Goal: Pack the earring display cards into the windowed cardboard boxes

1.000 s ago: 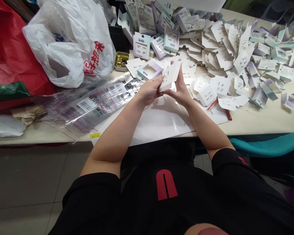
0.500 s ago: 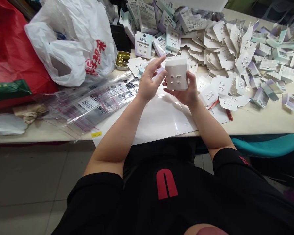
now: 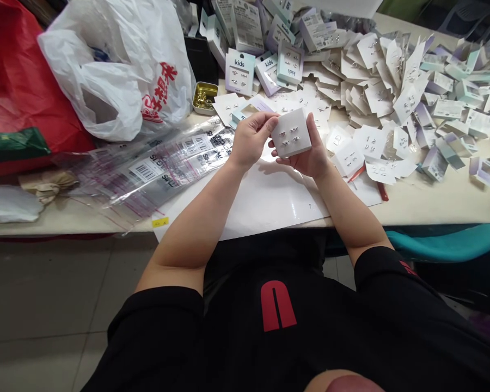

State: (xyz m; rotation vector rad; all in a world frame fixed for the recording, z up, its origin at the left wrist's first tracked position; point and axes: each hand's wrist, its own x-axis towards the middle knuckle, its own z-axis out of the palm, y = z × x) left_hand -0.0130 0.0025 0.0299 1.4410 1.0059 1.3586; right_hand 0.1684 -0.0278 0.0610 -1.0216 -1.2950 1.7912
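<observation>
Whereas half a second ago the left hand [image 3: 251, 139] was holding its fingers spread beside the white earring card [image 3: 291, 133], it is now pinching the card's upper left corner between thumb and fingers, and the card is leaning where it was sitting squarer. The right hand [image 3: 310, 152] is gripping the card, thumb along the right edge, fingers behind. The card is resting between the two hands, to the right of the tin [image 3: 204, 111]. It is showing a smooth, squarish face bearing small shiny metal pieces in two rows. Left of the tin, a thin white plastic bag [image 3: 118, 49] is crumpling; nearer the person than the tin, glossy clear plastic sleeves [image 3: 175, 169] are lying wrinkled.
</observation>
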